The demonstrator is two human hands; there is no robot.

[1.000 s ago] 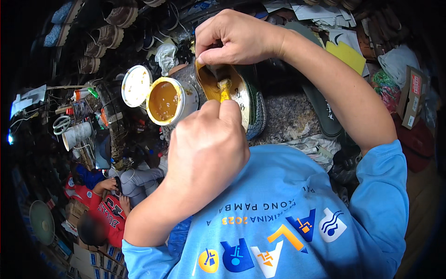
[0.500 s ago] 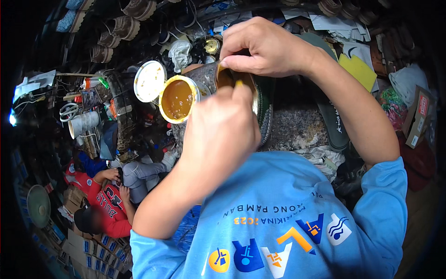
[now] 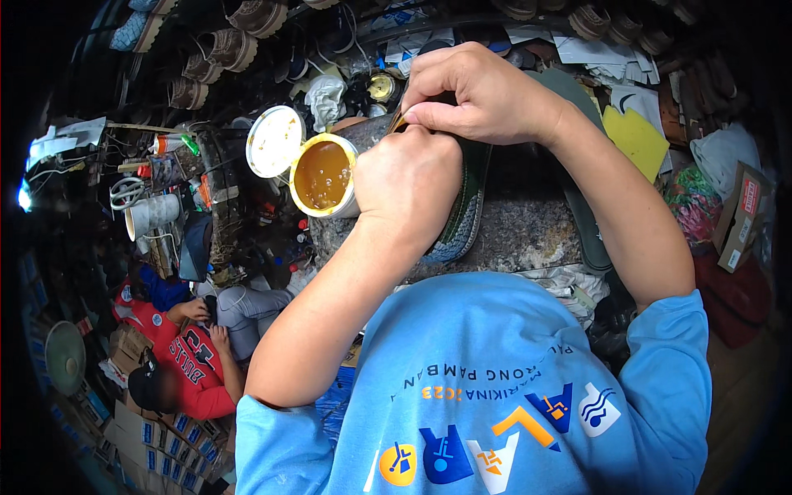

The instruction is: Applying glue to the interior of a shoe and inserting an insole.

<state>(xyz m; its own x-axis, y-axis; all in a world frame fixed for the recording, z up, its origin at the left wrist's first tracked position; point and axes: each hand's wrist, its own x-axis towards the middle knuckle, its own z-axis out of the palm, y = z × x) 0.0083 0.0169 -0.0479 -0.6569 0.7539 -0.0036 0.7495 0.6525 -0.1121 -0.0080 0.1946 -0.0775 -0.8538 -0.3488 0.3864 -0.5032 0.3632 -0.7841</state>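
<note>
My left hand (image 3: pixel 408 177) is curled into a fist over a dark green shoe upper with a scaly, woven-looking side (image 3: pixel 462 227); whatever its fingers hold is hidden beneath the knuckles. Just beyond it, my right hand (image 3: pixel 478 95) pinches the upper's thin, brownish edge (image 3: pixel 399 122) between thumb and fingers. Directly left of my left hand stands an open tub of amber glue (image 3: pixel 324 176), smeared yellow round the rim. Its white lid (image 3: pixel 275 142), blotched with yellow, tilts up against the tub's far left side.
A dark, stained work block (image 3: pixel 528 231) lies under the hands. An olive-green sole (image 3: pixel 584 210) leans along its right side. Yellow sheet (image 3: pixel 635 140) and a cardboard box (image 3: pixel 742 216) are farther right. At lower left sits another person in red (image 3: pixel 194 363). Shoes (image 3: pixel 227 49) line the back.
My left hand has turned and moved up toward my right hand, covering the brown inner surface and the yellow tip seen earlier at its fingers. The right hand keeps its pinch.
</note>
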